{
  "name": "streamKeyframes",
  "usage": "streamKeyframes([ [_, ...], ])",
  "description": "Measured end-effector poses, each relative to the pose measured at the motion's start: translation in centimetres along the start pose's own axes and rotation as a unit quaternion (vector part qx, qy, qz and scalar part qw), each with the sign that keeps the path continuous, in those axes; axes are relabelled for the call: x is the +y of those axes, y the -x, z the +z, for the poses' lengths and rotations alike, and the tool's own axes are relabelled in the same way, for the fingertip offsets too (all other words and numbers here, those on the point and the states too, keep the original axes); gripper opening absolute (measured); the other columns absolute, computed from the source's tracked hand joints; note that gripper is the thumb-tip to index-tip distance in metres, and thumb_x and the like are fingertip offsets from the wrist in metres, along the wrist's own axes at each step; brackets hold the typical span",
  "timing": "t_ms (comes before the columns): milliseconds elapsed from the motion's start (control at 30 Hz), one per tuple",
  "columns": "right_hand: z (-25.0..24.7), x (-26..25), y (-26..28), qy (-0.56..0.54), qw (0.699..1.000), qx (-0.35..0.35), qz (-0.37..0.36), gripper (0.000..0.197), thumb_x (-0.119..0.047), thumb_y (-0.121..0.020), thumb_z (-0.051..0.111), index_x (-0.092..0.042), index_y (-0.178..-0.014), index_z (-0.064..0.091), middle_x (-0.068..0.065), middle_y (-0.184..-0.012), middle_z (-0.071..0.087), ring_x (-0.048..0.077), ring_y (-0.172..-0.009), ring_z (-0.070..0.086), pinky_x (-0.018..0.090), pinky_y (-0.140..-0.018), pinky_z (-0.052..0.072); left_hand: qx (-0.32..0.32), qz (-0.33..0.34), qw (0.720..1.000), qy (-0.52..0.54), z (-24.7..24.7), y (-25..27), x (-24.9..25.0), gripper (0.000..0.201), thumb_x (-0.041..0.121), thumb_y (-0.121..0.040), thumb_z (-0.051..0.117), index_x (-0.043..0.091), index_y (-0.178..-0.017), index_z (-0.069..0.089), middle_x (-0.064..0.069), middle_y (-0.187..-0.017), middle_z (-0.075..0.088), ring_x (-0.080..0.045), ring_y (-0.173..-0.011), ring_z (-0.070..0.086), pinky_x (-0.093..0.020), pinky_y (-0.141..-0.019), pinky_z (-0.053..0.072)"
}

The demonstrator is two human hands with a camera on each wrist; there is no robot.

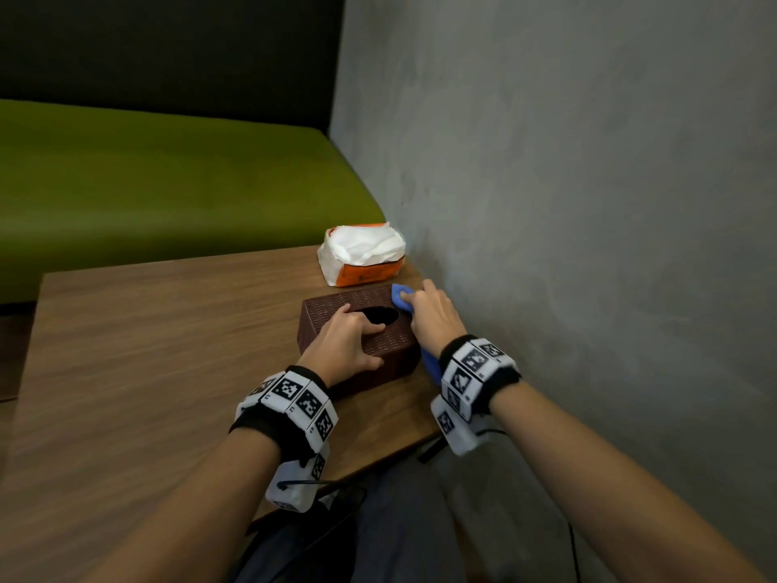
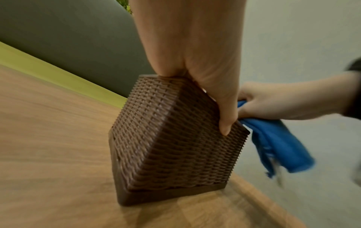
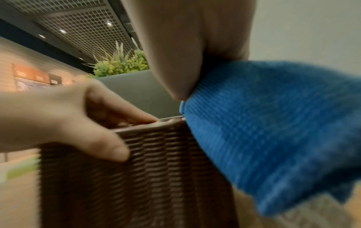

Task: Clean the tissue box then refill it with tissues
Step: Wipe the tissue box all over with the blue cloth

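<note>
A brown woven tissue box [image 1: 336, 307] [image 2: 168, 138] [image 3: 136, 177] with a dark oval slot on top stands on the wooden table [image 1: 159, 330] near the wall. My left hand [image 1: 349, 342] [image 2: 197, 64] [image 3: 74, 121] grips its near end, fingers over the top and thumb down the side. My right hand [image 1: 433, 317] [image 2: 273, 103] [image 3: 185, 50] holds a blue cloth [image 1: 399, 297] [image 2: 277, 141] [image 3: 273, 131] against the box's top right edge; part of the cloth hangs down the box's right side. An opened orange and white pack of tissues [image 1: 361, 254] lies just behind the box.
A grey wall [image 1: 567, 204] runs close along the right of the table. A green bench seat [image 1: 168, 191] with a dark backrest lies beyond the far edge. The table's near edge [image 1: 378, 456] cuts across by my wrists, with cables hanging below.
</note>
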State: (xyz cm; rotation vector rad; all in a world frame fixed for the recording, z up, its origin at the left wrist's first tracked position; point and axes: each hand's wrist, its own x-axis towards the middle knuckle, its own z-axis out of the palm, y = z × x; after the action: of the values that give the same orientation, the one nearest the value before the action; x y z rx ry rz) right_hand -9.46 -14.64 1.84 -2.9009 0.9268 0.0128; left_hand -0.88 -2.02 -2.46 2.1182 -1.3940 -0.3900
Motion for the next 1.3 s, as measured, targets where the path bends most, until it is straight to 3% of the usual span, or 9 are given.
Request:
streamKeyframes([
  [100,-0.4,0.1,0.0,-0.006,1.0,-0.012,-0.02,0.039,-0.002,-0.09,0.044,-0.011,-0.128,0.052,0.02,-0.119,0.047,0.041,-0.107,0.051,0.044,-0.093,0.041,-0.03,0.011,0.999,-0.005,-1.4,0.4,-0.3,0.061,0.026,-0.076,0.071,0.018,-0.132,0.05,-0.001,-0.134,0.054,-0.015,-0.132,0.04,-0.026,-0.117,0.002],
  [233,-1.0,2.3,3.0,0.006,0.997,-0.048,-0.059,0.042,0.0,-0.085,0.045,-0.013,-0.124,0.056,0.02,-0.113,0.05,0.04,-0.103,0.054,0.043,-0.088,0.043,-0.105,0.034,0.982,-0.151,-4.8,-0.3,-1.6,0.058,0.022,-0.076,0.064,0.029,-0.132,0.048,0.005,-0.138,0.05,-0.013,-0.135,0.034,-0.054,-0.115,-0.004],
  [367,-1.0,3.3,2.9,-0.06,0.997,0.029,-0.042,0.043,0.003,-0.085,0.045,-0.016,-0.121,0.06,0.018,-0.11,0.053,0.038,-0.102,0.055,0.04,-0.088,0.044,-0.125,-0.022,0.981,-0.148,-4.0,-1.4,1.1,0.076,0.051,-0.073,0.059,0.018,-0.139,0.039,-0.002,-0.152,0.031,-0.017,-0.144,0.017,-0.062,-0.113,-0.003],
  [467,0.1,1.7,3.1,-0.066,0.996,0.021,-0.059,0.045,0.0,-0.088,0.044,-0.018,-0.128,0.054,0.018,-0.126,0.05,0.037,-0.114,0.05,0.041,-0.097,0.042,-0.054,-0.079,0.991,-0.094,-0.6,-0.8,3.5,0.068,0.047,-0.076,0.062,0.011,-0.131,0.046,-0.009,-0.138,0.046,-0.023,-0.137,0.03,-0.06,-0.113,0.0],
  [600,1.6,0.4,6.2,-0.063,0.993,0.005,-0.102,0.048,0.001,-0.087,0.044,-0.015,-0.132,0.048,0.015,-0.141,0.04,0.036,-0.122,0.042,0.042,-0.104,0.038,0.022,-0.077,0.994,-0.077,0.8,-0.2,2.1,0.051,0.04,-0.076,0.066,0.017,-0.122,0.058,-0.007,-0.125,0.058,-0.02,-0.13,0.04,-0.05,-0.116,-0.002],
  [700,1.8,0.7,6.4,-0.016,0.992,0.004,-0.124,0.052,0.002,-0.086,0.045,-0.017,-0.135,0.043,0.013,-0.139,0.039,0.034,-0.116,0.043,0.044,-0.096,0.043,0.003,-0.049,0.996,-0.074,0.2,-0.4,1.3,0.053,0.039,-0.072,0.071,0.017,-0.12,0.061,-0.006,-0.123,0.058,-0.019,-0.127,0.043,-0.046,-0.117,-0.003],
  [900,0.7,-1.2,-2.2,-0.039,0.999,0.01,-0.035,0.041,0.002,-0.087,0.044,-0.008,-0.126,0.051,0.018,-0.131,0.041,0.038,-0.116,0.044,0.044,-0.096,0.042,-0.04,-0.024,0.994,-0.094,0.1,-0.6,1.4,0.056,0.033,-0.071,0.073,0.013,-0.122,0.057,-0.007,-0.127,0.053,-0.021,-0.129,0.038,-0.051,-0.119,-0.001],
  [1133,2.0,0.4,3.4,-0.04,0.998,0.023,-0.051,0.042,-0.001,-0.09,0.041,-0.014,-0.129,0.05,0.014,-0.127,0.042,0.036,-0.112,0.046,0.043,-0.094,0.041,-0.044,-0.009,0.995,-0.084,-0.2,-0.6,1.6,0.06,0.03,-0.069,0.076,0.015,-0.123,0.057,-0.009,-0.124,0.056,-0.021,-0.126,0.042,-0.046,-0.12,0.0],
  [1300,0.7,-0.7,-2.5,-0.015,0.999,0.03,-0.004,0.038,0.002,-0.091,0.039,-0.008,-0.125,0.052,0.017,-0.125,0.045,0.039,-0.112,0.048,0.043,-0.093,0.041,-0.054,-0.012,0.995,-0.086,-0.2,-0.9,1.5,0.053,0.031,-0.067,0.077,0.008,-0.112,0.062,-0.011,-0.122,0.055,-0.022,-0.124,0.043,-0.044,-0.118,-0.002],
])
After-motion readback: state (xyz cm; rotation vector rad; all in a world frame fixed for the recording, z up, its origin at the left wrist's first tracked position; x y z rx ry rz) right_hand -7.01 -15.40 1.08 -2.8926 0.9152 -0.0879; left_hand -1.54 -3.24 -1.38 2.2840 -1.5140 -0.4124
